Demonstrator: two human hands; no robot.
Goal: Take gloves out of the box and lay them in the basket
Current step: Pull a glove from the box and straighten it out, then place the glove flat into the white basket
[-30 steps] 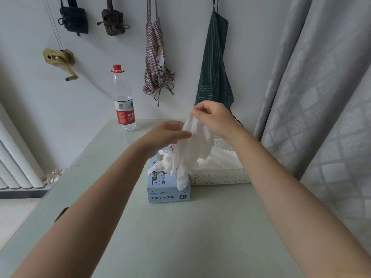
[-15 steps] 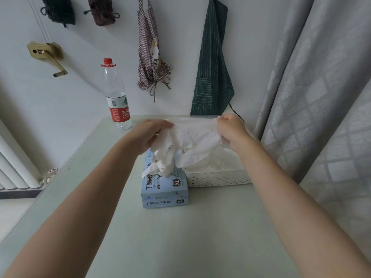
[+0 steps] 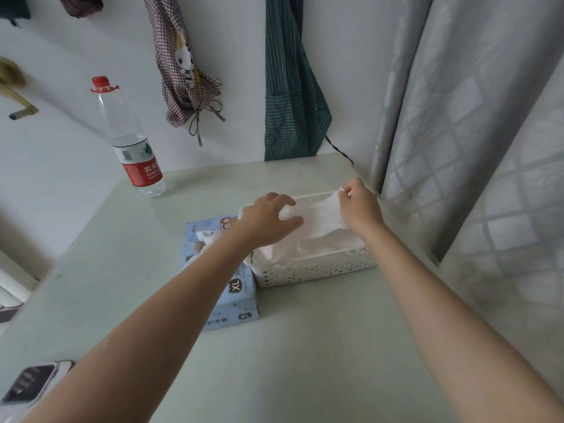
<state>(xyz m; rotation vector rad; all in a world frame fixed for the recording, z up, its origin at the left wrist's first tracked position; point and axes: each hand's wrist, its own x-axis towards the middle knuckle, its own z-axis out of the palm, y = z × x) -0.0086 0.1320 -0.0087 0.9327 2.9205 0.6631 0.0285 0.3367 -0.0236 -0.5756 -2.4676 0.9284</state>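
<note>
Both hands work over a white perforated plastic basket (image 3: 317, 268) at the far right of a pale green tabletop (image 3: 305, 346). Fingers of the right hand (image 3: 360, 206) pinch one end of a thin white glove (image 3: 320, 213) above the basket's far rim, while the left hand (image 3: 268, 219), fingers spread and loosely curved, presses on the glove's other end over the basket's left side. The glove stretches between them, crumpled and translucent, above more white gloves heaped inside the basket.

Just left of the basket, touching its near corner, lies one light blue cardboard glove box (image 3: 219, 270) printed with "XL" marks; white glove material bulges from its top opening, partly hidden by the left forearm.

One clear plastic water bottle (image 3: 131, 141) with a red cap and red label stands upright near the tabletop's far left edge, well apart from the box. Two aprons hang on the white wall behind: one checked apron (image 3: 183, 71) with a cartoon figure, one dark green striped apron (image 3: 290, 87). Grey curtains (image 3: 473, 132) with a woven grid pattern fall in folds along the right side, close to the basket. A grey device (image 3: 30, 383) sits at the near left corner, cut off by the edge of view.
</note>
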